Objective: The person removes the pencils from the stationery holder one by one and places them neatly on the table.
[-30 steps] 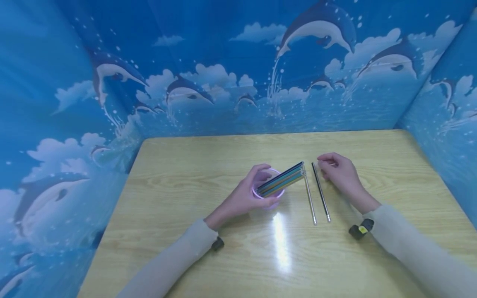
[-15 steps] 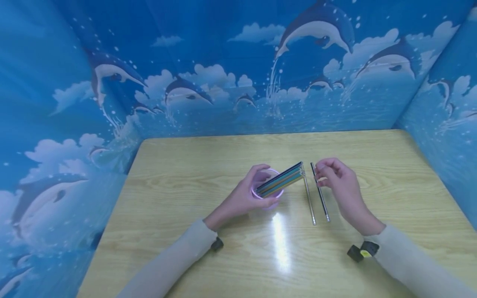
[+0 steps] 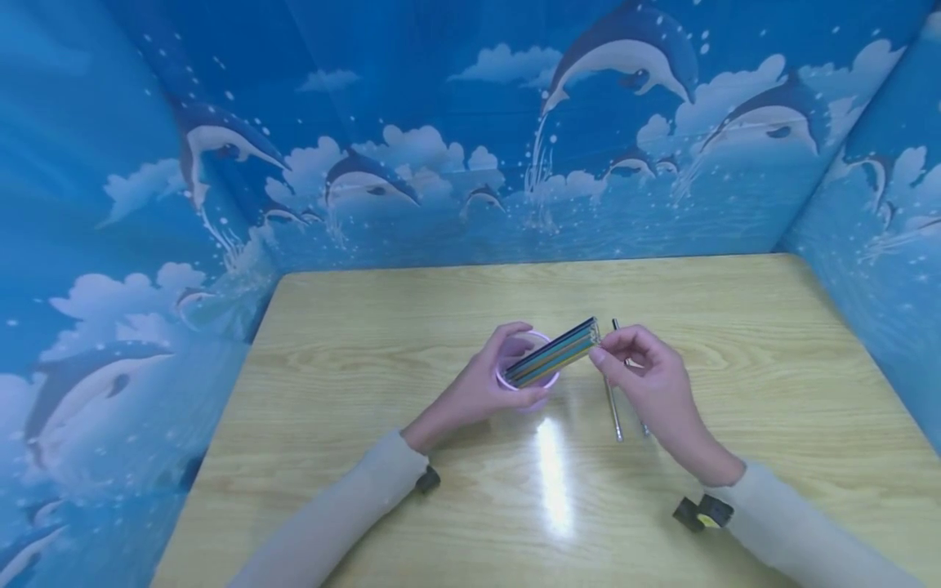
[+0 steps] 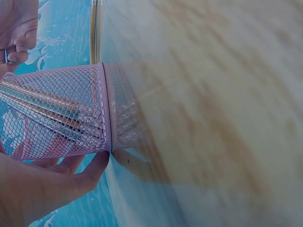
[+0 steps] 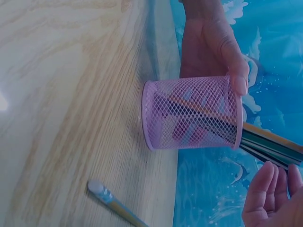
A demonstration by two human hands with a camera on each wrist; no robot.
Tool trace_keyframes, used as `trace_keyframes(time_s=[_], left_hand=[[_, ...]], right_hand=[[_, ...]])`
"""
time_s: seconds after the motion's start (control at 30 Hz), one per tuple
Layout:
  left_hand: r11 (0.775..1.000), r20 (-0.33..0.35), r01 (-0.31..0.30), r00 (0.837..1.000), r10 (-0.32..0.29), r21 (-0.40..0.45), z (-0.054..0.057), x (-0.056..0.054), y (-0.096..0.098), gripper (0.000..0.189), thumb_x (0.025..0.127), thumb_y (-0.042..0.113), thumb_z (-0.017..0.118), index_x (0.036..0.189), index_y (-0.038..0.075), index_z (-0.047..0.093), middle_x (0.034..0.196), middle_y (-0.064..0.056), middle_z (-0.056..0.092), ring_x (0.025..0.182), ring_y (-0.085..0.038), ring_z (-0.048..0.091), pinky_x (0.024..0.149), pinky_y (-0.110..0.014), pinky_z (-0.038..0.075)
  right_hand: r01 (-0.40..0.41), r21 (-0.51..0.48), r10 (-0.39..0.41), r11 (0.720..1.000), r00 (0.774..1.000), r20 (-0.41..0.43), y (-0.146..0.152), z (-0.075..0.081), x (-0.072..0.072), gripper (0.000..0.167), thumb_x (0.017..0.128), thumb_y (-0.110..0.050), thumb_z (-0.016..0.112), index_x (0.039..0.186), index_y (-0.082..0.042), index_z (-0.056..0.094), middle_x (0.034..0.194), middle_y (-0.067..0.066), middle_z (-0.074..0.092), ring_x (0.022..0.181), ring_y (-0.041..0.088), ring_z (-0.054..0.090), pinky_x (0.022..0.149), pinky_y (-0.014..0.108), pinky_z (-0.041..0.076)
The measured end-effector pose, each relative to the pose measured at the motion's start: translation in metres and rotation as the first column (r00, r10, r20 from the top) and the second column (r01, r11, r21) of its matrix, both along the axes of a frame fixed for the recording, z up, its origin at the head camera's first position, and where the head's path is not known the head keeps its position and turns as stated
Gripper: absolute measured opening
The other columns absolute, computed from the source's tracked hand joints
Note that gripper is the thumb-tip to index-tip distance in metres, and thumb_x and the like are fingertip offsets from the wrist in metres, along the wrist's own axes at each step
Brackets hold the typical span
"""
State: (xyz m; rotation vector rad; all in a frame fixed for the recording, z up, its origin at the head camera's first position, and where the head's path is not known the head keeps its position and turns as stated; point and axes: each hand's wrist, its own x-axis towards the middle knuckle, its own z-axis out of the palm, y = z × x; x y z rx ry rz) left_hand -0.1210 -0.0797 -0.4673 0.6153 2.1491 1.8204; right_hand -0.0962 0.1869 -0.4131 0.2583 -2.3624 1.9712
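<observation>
My left hand (image 3: 494,380) grips a pink mesh pencil cup (image 5: 199,113), thumb and fingers round its side near the rim. Several pencils (image 3: 555,355) in dark, teal and yellow-orange lean out of the cup toward the right. At their upper ends are the fingertips of my right hand (image 3: 657,384), thumb and forefinger close together; I cannot tell whether they pinch a pencil. Two more pencils lie on the table: a light one (image 3: 613,412) beside the cup and a dark one (image 3: 616,324), mostly hidden behind my right hand.
The wood-grain table (image 3: 367,327) carries a bright light reflection in front of the cup. A blue dolphin-print curtain (image 3: 441,204) closes off the back and sides. A small dark device (image 3: 702,513) sits at my right wrist, and another (image 3: 428,479) at the left.
My right hand has moved left across the dark pencil on the table to the ends of the pencils in the cup. The left hand and cup have stayed put.
</observation>
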Motion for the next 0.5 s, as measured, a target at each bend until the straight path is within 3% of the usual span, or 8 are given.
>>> trace_keyframes(time_s=[0.5], left_hand=[[1.0,0.015,0.001,1.0,-0.001,0.001,0.002,0.002,0.0,0.089,0.091,0.015,0.091,0.16,0.035,0.038,0.148,-0.004,0.062,0.133,-0.02,0.063,0.108,-0.039,0.055]], right_hand=[[0.05,-0.007,-0.05,0.999,0.999,-0.015,-0.012,0.001,0.003,0.019,0.102,-0.008,0.078,0.111,0.007,0.069,0.097,0.004,0.073,0.08,0.014,0.068,0.066,0.025,0.062]])
